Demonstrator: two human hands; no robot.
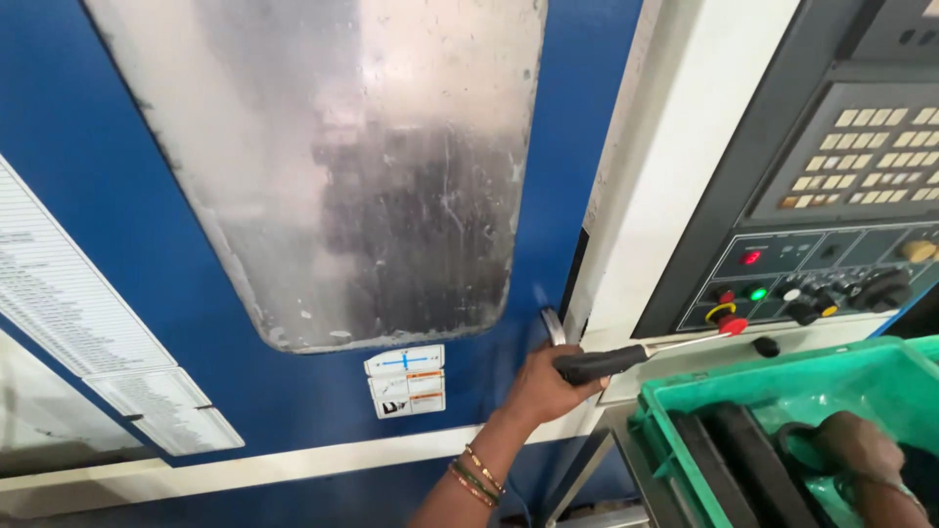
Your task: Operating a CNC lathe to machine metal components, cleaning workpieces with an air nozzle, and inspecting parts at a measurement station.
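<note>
Here, a person stands close against a machine with a blue door [127, 196]. The door has a large fogged window [352, 156], smeared so that little shows behind it. The left hand [548, 383] is closed on a metal handle [555, 326] at the door's right edge, and the same fist also pins a screwdriver [626, 359] by its black grip. The thin shaft points right, toward the control panel [841, 196], which suggests the tool is merely being carried while the hand works the door. Bangles sit on that wrist.

The right hand [859, 445] reaches down into a green bin [685, 401] at the lower right corner. It seems curled around a dark round part, but the fingers are hidden, so I cannot tell whether it really grips. Dark bars lie along the bin's left side.

On the panel, a red mushroom button [731, 324] sits near the lower edge, just past the screwdriver's tip, beside a lit green lamp [757, 292]. Stickers [406, 379] sit below the window, and printed sheets [88, 313] hang on the door's left side.
</note>
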